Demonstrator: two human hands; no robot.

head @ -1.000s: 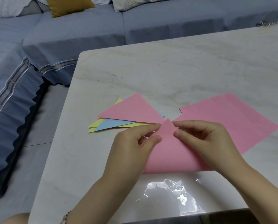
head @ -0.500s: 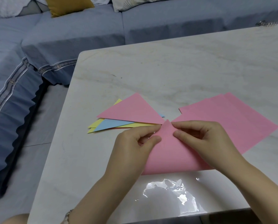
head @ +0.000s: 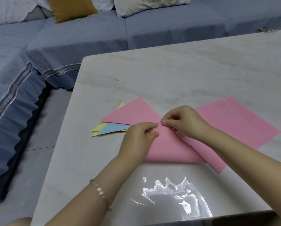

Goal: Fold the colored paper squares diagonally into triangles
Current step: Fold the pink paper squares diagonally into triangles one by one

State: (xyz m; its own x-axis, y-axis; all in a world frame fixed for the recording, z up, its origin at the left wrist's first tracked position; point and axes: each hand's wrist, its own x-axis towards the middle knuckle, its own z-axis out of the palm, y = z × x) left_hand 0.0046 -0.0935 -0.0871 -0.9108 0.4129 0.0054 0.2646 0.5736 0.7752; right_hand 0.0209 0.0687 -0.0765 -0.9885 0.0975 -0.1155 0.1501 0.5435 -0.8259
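Your widest open room is the far half of the table point(head: 185, 70), bare marble from the left edge almost to the right corner, where a small metal object point(head: 265, 30) sits. Nearer you, three flat obstacles crowd together: the pile of folded triangles point(head: 128, 116) on the left, the pink sheet point(head: 169, 147) under both hands in the middle, and the stack of pink squares point(head: 242, 121) on the right, touching or overlapping. The near strip of tabletop in front of you lies open between your forearms.

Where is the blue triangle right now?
The blue triangle lies left of the left hand, tucked beneath the folded pink triangle on yellow paper.
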